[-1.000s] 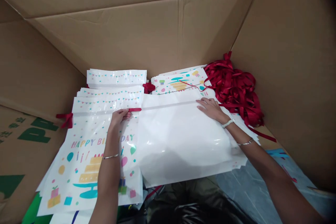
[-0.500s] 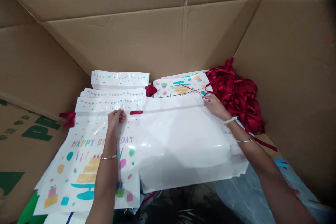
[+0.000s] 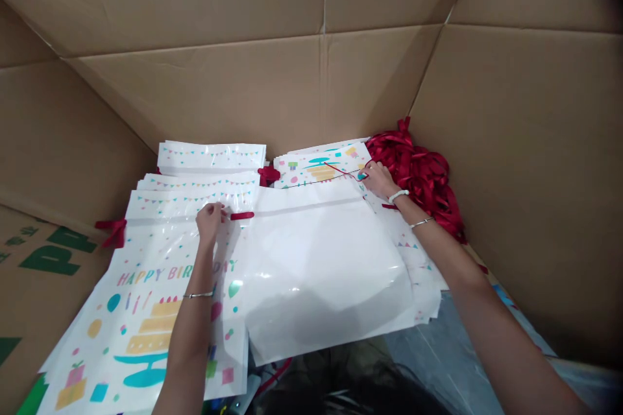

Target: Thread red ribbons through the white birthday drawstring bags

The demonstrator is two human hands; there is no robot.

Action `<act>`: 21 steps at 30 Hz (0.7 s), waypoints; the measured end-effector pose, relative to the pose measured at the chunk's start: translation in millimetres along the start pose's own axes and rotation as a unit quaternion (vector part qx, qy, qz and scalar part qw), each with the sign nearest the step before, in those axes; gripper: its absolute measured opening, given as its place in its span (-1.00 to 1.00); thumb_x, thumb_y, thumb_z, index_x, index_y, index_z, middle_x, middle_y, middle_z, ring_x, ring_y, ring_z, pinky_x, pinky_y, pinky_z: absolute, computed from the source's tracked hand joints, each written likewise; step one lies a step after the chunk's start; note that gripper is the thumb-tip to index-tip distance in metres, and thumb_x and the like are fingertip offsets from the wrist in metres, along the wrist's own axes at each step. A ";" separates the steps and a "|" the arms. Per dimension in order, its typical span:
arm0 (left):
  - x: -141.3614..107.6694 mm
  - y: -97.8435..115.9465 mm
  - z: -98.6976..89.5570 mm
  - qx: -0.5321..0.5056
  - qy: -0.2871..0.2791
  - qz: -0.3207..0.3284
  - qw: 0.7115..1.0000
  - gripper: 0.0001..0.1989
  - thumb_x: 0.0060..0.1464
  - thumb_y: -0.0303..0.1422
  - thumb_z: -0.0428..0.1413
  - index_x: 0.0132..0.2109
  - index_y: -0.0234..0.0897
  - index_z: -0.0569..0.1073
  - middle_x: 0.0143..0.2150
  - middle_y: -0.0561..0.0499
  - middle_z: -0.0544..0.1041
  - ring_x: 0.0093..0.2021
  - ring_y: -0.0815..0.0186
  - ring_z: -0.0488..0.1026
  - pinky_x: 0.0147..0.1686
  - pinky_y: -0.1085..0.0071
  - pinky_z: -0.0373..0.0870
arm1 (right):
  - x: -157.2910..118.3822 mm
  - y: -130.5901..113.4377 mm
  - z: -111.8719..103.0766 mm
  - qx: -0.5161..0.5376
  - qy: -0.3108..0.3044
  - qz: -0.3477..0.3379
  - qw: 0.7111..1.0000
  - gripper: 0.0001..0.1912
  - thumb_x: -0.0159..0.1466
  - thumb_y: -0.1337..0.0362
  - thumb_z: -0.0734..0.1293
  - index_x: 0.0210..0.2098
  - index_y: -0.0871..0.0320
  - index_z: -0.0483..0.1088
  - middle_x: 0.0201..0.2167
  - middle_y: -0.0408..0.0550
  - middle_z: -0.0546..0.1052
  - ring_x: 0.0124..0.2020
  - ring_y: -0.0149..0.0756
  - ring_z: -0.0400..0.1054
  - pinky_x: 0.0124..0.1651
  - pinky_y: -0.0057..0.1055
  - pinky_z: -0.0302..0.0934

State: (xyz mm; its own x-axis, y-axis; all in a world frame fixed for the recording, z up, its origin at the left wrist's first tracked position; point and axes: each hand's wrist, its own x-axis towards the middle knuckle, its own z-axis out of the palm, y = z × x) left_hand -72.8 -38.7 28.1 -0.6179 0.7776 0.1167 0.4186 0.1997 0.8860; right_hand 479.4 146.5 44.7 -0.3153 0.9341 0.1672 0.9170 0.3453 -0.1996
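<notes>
My left hand [image 3: 211,220] lies over a printed birthday sheet [image 3: 141,279], fingers curled. Just right of its fingertips a short red ribbon piece [image 3: 242,216] shows on the sheet's band. What those fingers hold, if anything, is hidden. Beside it spreads a blank white glossy sheet [image 3: 321,253], overlapping the printed one. My right hand [image 3: 378,180] has its fingers pinched together by the blank sheet's top right corner. A thin red cord [image 3: 335,169] runs up to those fingertips over another printed sheet [image 3: 304,172]. I cannot make out what the pinch holds.
A heap of red ribbon [image 3: 418,168] lies behind my right hand. Cardboard walls [image 3: 219,91] rise at the back and both sides. More printed sheets [image 3: 209,154] are stacked behind, with a red ribbon knot [image 3: 268,175] and a red ribbon bow [image 3: 113,231] at their edges.
The view has shifted left and down the scene. My right hand has moved slightly up and away from the blank sheet's corner, and more printed sheets show under its right edge.
</notes>
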 end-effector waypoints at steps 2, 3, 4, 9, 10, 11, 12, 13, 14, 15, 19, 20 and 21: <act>-2.8 11.7 8.5 0.011 0.008 0.020 1.000 -0.79 0.10 -0.22 0.10 -0.32 -0.25 0.54 -0.50 0.02 0.53 -0.51 0.29 0.42 -0.42 0.41 0.34 | 8.2 8.0 -8.3 0.056 0.017 0.028 0.998 -0.63 0.34 0.29 0.32 0.10 0.17 0.56 0.12 0.13 0.46 0.07 -0.12 0.32 0.18 -0.30 0.20; -4.5 16.6 12.7 0.008 -0.003 0.024 1.000 -0.79 0.09 -0.22 0.10 -0.31 -0.25 0.54 -0.49 0.02 0.54 -0.52 0.29 0.43 -0.41 0.41 0.34 | 12.5 10.1 -12.2 0.073 0.024 0.062 0.995 -0.63 0.36 0.28 0.30 0.10 0.19 0.56 0.10 0.14 0.49 0.05 -0.14 0.36 0.15 -0.33 0.22; -6.4 20.8 16.6 0.004 -0.011 0.026 1.000 -0.79 0.09 -0.21 0.10 -0.31 -0.24 0.54 -0.49 0.02 0.54 -0.53 0.29 0.42 -0.42 0.40 0.34 | 16.8 10.5 -15.3 0.079 0.023 0.105 0.991 -0.63 0.38 0.24 0.28 0.08 0.23 0.56 0.07 0.17 0.52 0.03 -0.13 0.39 0.12 -0.33 0.24; -21.2 32.2 30.4 0.008 -0.035 0.036 0.999 -0.78 0.09 -0.20 0.12 -0.34 -0.24 0.55 -0.49 -0.01 0.56 -0.51 0.26 0.44 -0.42 0.39 0.34 | 30.5 -9.4 -16.5 0.017 -0.060 0.206 0.977 -0.56 0.33 0.18 0.40 0.08 0.37 0.54 0.09 0.43 0.51 0.09 0.08 0.43 0.10 -0.18 0.24; -25.5 34.5 32.2 0.007 -0.040 0.041 0.998 -0.79 0.08 -0.21 0.12 -0.35 -0.24 0.55 -0.49 -0.01 0.56 -0.51 0.26 0.44 -0.42 0.39 0.33 | 31.8 -13.5 -15.4 0.012 -0.062 0.202 0.977 -0.59 0.33 0.24 0.40 0.09 0.36 0.53 0.11 0.44 0.50 0.10 0.06 0.43 0.12 -0.17 0.23; -30.2 37.5 33.8 0.004 -0.050 0.047 0.998 -0.80 0.08 -0.21 0.13 -0.36 -0.23 0.55 -0.50 -0.01 0.56 -0.51 0.26 0.44 -0.42 0.39 0.33 | 33.2 -16.3 -15.3 0.011 -0.058 0.198 0.978 -0.63 0.34 0.30 0.37 0.09 0.34 0.53 0.11 0.42 0.51 0.10 0.04 0.43 0.14 -0.17 0.22; -35.1 41.3 35.3 -0.001 -0.062 0.056 0.997 -0.80 0.08 -0.21 0.14 -0.36 -0.23 0.55 -0.51 -0.01 0.56 -0.52 0.27 0.43 -0.42 0.40 0.33 | 34.7 -17.8 -16.7 0.012 -0.052 0.196 0.979 -0.67 0.36 0.32 0.33 0.08 0.30 0.54 0.10 0.38 0.52 0.10 0.00 0.42 0.15 -0.18 0.21; -40.2 46.3 36.7 -0.007 -0.075 0.064 0.995 -0.80 0.08 -0.21 0.14 -0.37 -0.22 0.55 -0.52 0.00 0.55 -0.53 0.28 0.42 -0.42 0.40 0.33 | 36.6 -18.0 -20.5 0.015 -0.044 0.193 0.980 -0.69 0.39 0.33 0.29 0.06 0.26 0.55 0.09 0.33 0.54 0.10 -0.02 0.42 0.15 -0.19 0.21; -45.3 52.3 38.1 -0.012 -0.088 0.072 0.993 -0.80 0.08 -0.21 0.15 -0.37 -0.22 0.55 -0.52 0.00 0.54 -0.54 0.29 0.41 -0.43 0.41 0.33 | 39.1 -17.4 -27.2 0.020 -0.029 0.184 0.982 -0.70 0.42 0.31 0.26 0.03 0.24 0.55 0.07 0.28 0.56 0.09 -0.04 0.41 0.16 -0.19 0.20; -50.3 59.6 39.4 -0.018 -0.098 0.079 0.992 -0.80 0.09 -0.21 0.15 -0.37 -0.22 0.55 -0.52 0.01 0.54 -0.54 0.30 0.41 -0.43 0.41 0.32 | 42.2 -16.9 -37.6 0.029 -0.002 0.171 0.985 -0.70 0.45 0.28 0.23 0.00 0.22 0.55 0.04 0.24 0.57 0.08 -0.05 0.40 0.17 -0.20 0.20; -68.0 100.1 46.1 -0.042 -0.125 0.117 0.984 -0.78 0.14 -0.19 0.15 -0.33 -0.23 0.55 -0.49 0.01 0.53 -0.52 0.30 0.40 -0.50 0.42 0.28 | 60.0 -26.4 -119.1 0.103 0.187 0.087 0.973 -0.72 0.50 0.24 0.21 -0.09 0.28 0.49 -0.08 0.15 0.59 -0.07 -0.19 0.40 0.13 -0.29 0.25; -71.9 112.4 48.2 -0.045 -0.131 0.135 0.981 -0.77 0.16 -0.20 0.14 -0.33 -0.24 0.55 -0.48 0.00 0.53 -0.51 0.29 0.40 -0.50 0.42 0.27 | 66.3 -32.9 -148.2 0.118 0.233 0.072 0.963 -0.72 0.51 0.23 0.21 -0.10 0.31 0.47 -0.11 0.13 0.58 -0.09 -0.24 0.40 0.11 -0.32 0.26; -75.6 125.1 50.4 -0.048 -0.137 0.157 0.977 -0.77 0.18 -0.20 0.14 -0.33 -0.25 0.54 -0.47 -0.01 0.53 -0.49 0.29 0.41 -0.50 0.41 0.27 | 73.9 -40.5 -179.5 0.129 0.265 0.056 0.954 -0.69 0.51 0.21 0.22 -0.12 0.36 0.45 -0.11 0.13 0.57 -0.09 -0.29 0.39 0.10 -0.36 0.26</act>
State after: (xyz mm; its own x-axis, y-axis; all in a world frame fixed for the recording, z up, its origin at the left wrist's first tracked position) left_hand 59.8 -42.4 107.5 -0.2629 0.9243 0.2767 0.4857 -0.1210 0.8657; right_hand 462.8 185.3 238.4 0.0118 0.8126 0.5827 0.8249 0.3214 -0.4649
